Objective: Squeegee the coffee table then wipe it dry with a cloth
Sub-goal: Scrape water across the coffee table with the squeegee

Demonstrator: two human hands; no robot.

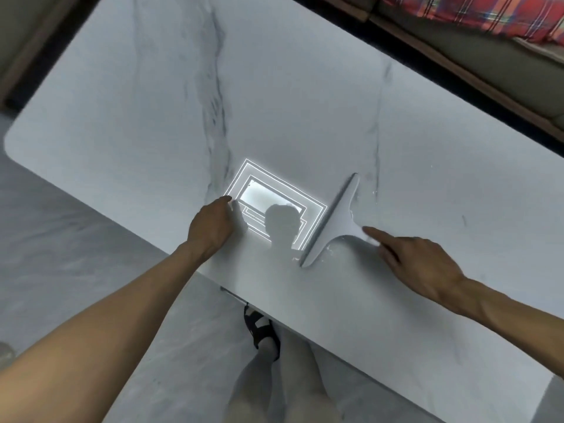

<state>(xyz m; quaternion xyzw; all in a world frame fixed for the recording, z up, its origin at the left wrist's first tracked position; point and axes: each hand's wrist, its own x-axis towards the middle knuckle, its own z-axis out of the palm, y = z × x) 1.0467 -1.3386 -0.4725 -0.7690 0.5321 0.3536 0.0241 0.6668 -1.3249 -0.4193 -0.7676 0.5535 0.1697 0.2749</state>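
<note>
A white squeegee [335, 219] lies on the white marble coffee table [152, 102], its blade running from far right to near left, close to the near edge. Small water drops lie around it. My right hand [418, 264] reaches in from the right, fingers spread, with the forefinger tip touching the squeegee's handle; it does not grip it. My left hand [210, 227] rests fingers-down on the tabletop to the left of the squeegee, holding nothing. No cloth is in view.
A ceiling light's bright reflection [268, 196] and the shadow of my head lie between the hands. A sofa with a red plaid cloth [476, 16] stands beyond the table's far edge. My leg and a black sandal [259, 328] are under the near edge on the grey floor.
</note>
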